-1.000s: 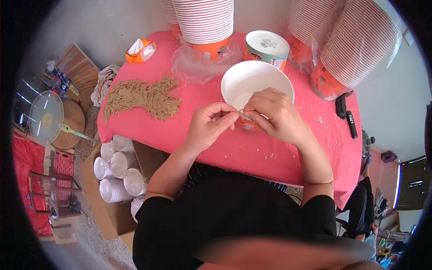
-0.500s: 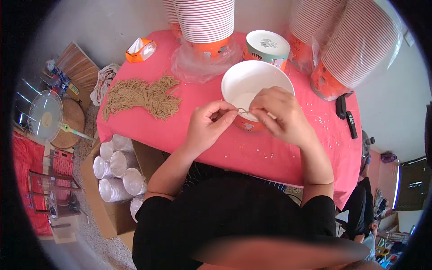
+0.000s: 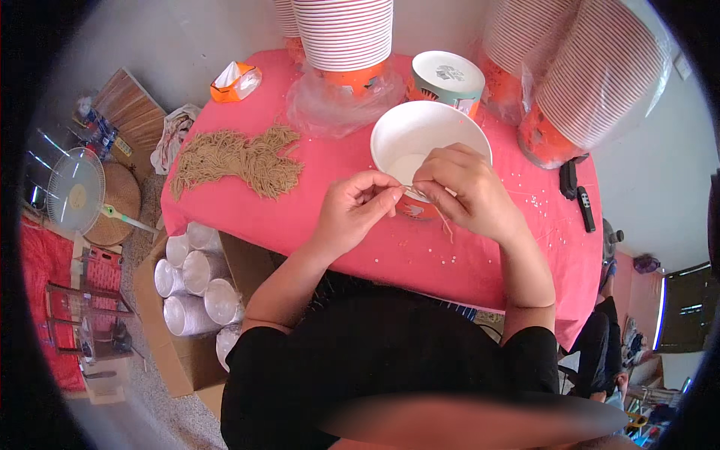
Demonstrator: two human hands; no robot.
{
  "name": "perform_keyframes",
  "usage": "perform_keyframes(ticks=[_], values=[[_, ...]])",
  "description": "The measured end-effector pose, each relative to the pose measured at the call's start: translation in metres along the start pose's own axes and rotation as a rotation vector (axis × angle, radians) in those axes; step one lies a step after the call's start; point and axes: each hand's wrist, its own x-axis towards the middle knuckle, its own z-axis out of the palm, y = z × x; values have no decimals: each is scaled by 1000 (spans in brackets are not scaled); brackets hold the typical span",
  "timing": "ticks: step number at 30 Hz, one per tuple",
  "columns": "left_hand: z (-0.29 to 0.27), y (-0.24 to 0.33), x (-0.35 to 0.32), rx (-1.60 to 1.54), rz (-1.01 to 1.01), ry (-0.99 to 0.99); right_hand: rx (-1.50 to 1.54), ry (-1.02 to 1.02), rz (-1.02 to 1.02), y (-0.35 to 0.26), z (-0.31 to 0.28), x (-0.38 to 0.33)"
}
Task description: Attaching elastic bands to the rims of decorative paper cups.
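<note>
A white paper bowl [image 3: 420, 135] stands on the pink tablecloth [image 3: 315, 217] right in front of me. My left hand [image 3: 352, 210] and my right hand [image 3: 461, 191] meet at the bowl's near rim. Both pinch a thin tan string [image 3: 444, 219] between fingertips; a short end hangs down below my right hand. A heap of the same tan strings [image 3: 236, 159] lies on the cloth to the left.
Tall stacks of paper bowls [image 3: 341, 34] [image 3: 592, 75] stand at the back and right, with a lidded bowl [image 3: 448, 75] between them. A black remote [image 3: 586, 208] lies at the right edge. A cardboard box of white cups [image 3: 191, 281] and a fan [image 3: 75, 196] sit on the floor left.
My hands have drawn slightly apart along the string at the bowl's rim. The bowl and the heap of strings have stayed put.
</note>
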Motion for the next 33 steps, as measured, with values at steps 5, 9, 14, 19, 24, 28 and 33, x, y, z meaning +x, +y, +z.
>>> perform_keyframes(ticks=[5, 9, 14, 19, 24, 28, 33], values=[[4, 1, -1, -15, -37, -3, -27, 15, -27, 2, 9, 1], [1, 2, -1, -51, -101, -34, -63, 35, -36, 2, 11, 1], [8, 1, 1, -65, -61, -25, -57, 49, -58, 1, 12, 2], [10, -6, 1, 14, 2, 30, -19, 26, -27, 2, 12, 0], [9, -5, 0, 27, -1, 20, 14, -10, 8, 4, 9, -1], [11, -2, -2, 44, 44, 25, 110, -69, 128, 1, 8, -2], [15, 1, -1, 301, 304, 113, 206, -79, 186, 1, 9, -3]])
